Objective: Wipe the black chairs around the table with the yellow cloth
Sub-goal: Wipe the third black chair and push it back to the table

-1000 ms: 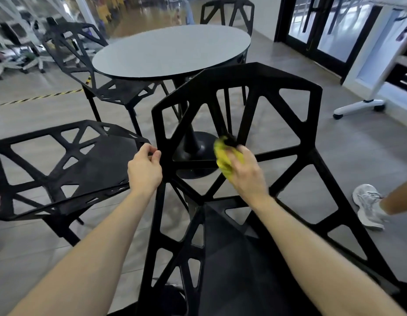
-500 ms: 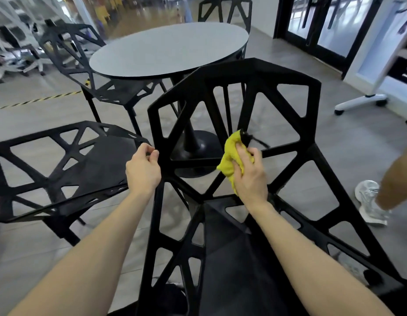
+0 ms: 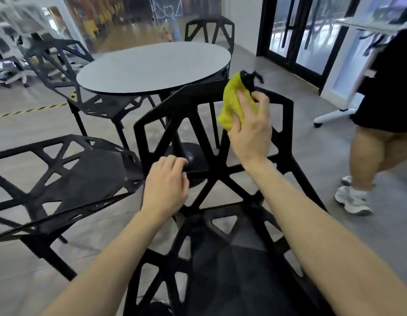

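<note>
A: Nearest the camera, what is held by the hands?

B: A bar of the black angular lattice-backed chair (image 3: 223,179) is covered by the left hand (image 3: 164,183); whether it is gripped cannot be told. The crumpled yellow cloth (image 3: 232,106) is clutched in the right hand (image 3: 250,133), with a small black piece poking from its top, raised at the backrest's top rail.

A: And farther off?

B: More black chairs are set around the round grey-topped table (image 3: 152,65). Another person's bare leg and white sneaker (image 3: 353,199) are seen close to the right.

A: What could go wrong?

B: The passer-by could be bumped if the chair is shoved. Lattice bars could be skipped, since the cloth is bunched.
</note>
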`<state>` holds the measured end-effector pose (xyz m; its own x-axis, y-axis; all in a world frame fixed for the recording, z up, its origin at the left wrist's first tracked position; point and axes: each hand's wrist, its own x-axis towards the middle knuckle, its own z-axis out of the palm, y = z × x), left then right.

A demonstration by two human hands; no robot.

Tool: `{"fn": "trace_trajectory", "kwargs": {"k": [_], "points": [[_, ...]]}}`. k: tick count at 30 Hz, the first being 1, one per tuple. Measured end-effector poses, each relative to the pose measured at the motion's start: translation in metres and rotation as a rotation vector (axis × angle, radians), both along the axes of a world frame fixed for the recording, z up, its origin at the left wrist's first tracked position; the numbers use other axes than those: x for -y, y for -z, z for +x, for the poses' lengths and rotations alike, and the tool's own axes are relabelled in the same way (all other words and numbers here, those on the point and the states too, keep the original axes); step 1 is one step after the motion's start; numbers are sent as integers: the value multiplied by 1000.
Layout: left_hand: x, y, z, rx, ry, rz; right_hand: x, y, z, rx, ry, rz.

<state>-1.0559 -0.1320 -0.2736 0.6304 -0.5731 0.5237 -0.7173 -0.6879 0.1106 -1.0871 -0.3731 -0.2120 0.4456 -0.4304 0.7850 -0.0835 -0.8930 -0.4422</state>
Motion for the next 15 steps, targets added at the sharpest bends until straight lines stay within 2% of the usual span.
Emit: {"fn": "trace_trajectory", "kwargs": {"k": [2,4,6,8,10,12,15], "points": [[20,8,20,-196,-1,369,13,-27,27,-50,85,-40],[31,20,35,-355,-83,583,14,-7,33,-143,73,-44],[34,32,45,-372,-114,662,2,60,15,-257,-70,-60],[34,35,47,-382,-118,675,-17,148,-22,-493,-222,-16],[33,36,47,-383,-114,673,-33,194,-55,-619,-261,70],[33,38,46,-360,-120,668,-36,168,-55,-502,-210,111],[33,36,44,-385,-121,669,-19,59,-19,-98,-129,28]]}}
